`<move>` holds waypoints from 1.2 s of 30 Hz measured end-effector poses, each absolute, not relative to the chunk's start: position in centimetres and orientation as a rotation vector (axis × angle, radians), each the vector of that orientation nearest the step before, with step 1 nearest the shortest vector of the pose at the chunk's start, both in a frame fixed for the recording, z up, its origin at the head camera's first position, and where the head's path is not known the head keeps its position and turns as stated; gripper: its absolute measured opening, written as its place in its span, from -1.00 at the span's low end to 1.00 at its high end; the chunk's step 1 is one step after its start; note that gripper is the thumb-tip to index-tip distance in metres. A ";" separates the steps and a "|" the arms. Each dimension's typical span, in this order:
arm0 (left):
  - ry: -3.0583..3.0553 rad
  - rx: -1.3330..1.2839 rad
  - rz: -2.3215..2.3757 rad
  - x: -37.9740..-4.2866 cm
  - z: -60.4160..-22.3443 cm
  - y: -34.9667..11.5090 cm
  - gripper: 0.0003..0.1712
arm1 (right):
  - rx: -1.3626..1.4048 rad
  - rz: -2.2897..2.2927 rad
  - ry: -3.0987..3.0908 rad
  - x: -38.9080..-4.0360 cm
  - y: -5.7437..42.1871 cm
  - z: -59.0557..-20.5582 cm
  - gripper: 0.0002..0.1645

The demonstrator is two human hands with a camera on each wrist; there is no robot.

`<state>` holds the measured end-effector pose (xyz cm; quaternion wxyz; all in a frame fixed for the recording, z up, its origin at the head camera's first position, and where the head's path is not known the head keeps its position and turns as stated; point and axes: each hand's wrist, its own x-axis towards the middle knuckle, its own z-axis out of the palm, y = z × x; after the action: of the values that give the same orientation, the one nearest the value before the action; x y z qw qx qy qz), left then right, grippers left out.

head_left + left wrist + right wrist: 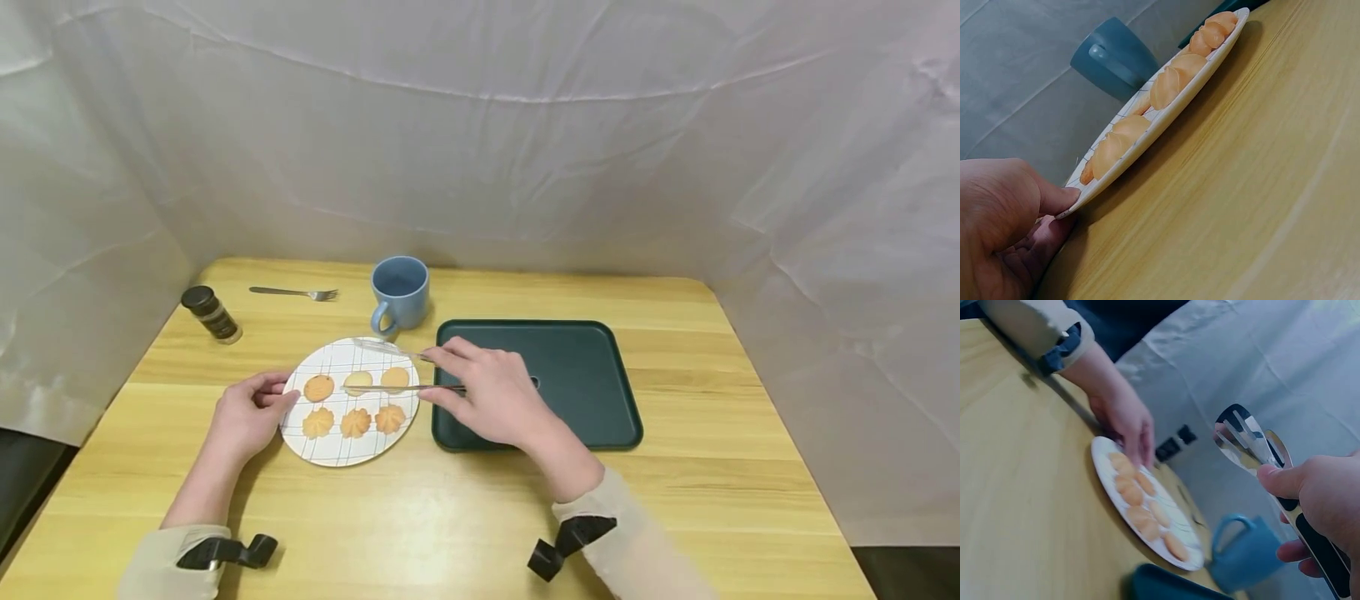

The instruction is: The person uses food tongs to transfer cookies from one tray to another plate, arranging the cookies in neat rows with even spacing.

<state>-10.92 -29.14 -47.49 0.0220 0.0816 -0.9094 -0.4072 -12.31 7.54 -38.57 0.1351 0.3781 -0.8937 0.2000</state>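
My left hand (251, 412) pinches the left rim of a round white plate (335, 452) with a thin checked pattern, thumb on top and fingers beneath. In the left wrist view, the plate looks slightly tipped or lifted at its edge. Two rows of cookies lie on it: plain round cookies (318, 388) behind, ridged swirl-shaped cookies (356, 422) in front. My right hand (491, 390) grips metal tongs (1320, 553) with black handle panels. Their arms are spread and reach left over the plate, above the back row, with nothing between the tips.
A dark green tray (570, 392) lies right of the plate, partly under my right hand. Behind the plate stands a blue mug (408, 300). A fork (288, 292) and a black-capped spice jar (212, 315) are at the back left. Grey cloth (480, 150) hangs behind the table.
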 end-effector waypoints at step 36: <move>-2.788 0.238 -1.249 -11.1 -47.8 -28.9 -0.55 | 0.287 0.732 -2.623 -11.6 25.6 -39.7 -0.44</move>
<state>-11.07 -28.95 -47.82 0.0385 0.0775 -0.9092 -0.4073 -11.63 25.58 -39.75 0.2004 0.1028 -0.9385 0.2618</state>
